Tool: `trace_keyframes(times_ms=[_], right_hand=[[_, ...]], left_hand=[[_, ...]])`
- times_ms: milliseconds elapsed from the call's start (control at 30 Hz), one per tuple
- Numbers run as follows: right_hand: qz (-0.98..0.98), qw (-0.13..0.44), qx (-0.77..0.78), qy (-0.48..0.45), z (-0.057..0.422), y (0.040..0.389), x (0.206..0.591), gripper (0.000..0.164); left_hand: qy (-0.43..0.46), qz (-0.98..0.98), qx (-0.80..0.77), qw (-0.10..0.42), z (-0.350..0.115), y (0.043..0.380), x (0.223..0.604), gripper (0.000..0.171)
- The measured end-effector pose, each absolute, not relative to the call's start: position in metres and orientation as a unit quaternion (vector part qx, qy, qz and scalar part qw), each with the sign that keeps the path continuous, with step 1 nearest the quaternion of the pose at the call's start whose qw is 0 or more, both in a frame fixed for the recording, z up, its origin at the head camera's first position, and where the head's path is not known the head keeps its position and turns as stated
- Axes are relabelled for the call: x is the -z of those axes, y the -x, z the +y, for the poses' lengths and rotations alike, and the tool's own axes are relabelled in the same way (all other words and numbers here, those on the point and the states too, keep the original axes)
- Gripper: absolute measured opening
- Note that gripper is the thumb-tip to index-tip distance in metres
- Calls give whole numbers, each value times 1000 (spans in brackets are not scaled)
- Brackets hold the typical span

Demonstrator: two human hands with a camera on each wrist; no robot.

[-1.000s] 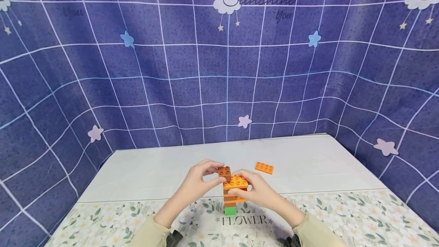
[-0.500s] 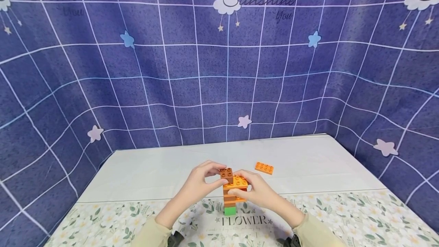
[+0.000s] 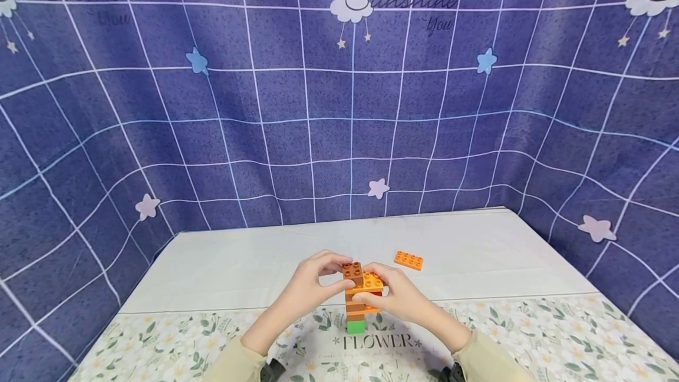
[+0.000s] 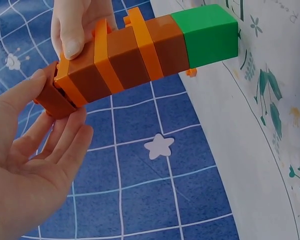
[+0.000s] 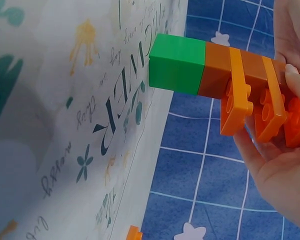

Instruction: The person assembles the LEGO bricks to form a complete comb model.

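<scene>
In the head view my left hand (image 3: pixel 318 279) pinches a brown two-by-two toy brick (image 3: pixel 352 272) over the left end of a tower's top orange plate (image 3: pixel 373 280). The left wrist view shows this brown brick (image 4: pixel 55 97) slightly tilted, with a narrow gap at the plate (image 4: pixel 70 82). My right hand (image 3: pixel 395 293) grips the tower's upper part between thumb and fingers. Brown bricks (image 5: pixel 217 70) alternate with orange plates (image 5: pixel 235 105) that jut out to one side. A green block (image 5: pixel 177 65) forms the base, standing on the floral cloth.
A loose orange plate (image 3: pixel 409 260) lies behind the tower to the right. The table (image 3: pixel 239 264) has a plain white rear strip and a floral front with the word FLOWER. A blue grid-patterned curtain (image 3: pixel 276 164) closes off the back and sides.
My left hand has moved the brown brick slightly right and down, over the left end of the top orange plate. The right hand and the tower have stayed in place.
</scene>
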State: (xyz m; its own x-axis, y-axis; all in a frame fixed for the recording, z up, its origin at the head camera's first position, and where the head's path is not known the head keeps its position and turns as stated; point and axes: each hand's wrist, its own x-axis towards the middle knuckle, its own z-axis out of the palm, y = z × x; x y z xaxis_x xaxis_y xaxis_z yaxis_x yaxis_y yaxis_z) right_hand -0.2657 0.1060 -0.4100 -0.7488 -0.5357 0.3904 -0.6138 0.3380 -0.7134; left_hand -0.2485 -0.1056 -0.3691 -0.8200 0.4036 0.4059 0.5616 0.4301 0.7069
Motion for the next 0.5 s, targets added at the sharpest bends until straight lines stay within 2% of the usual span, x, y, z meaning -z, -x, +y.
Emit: trace_keyframes(times_ms=[500], right_hand=[[-814, 45, -454, -360, 106, 267, 411, 34]], left_hand=[[297, -850, 428, 81, -105, 250, 369, 31]])
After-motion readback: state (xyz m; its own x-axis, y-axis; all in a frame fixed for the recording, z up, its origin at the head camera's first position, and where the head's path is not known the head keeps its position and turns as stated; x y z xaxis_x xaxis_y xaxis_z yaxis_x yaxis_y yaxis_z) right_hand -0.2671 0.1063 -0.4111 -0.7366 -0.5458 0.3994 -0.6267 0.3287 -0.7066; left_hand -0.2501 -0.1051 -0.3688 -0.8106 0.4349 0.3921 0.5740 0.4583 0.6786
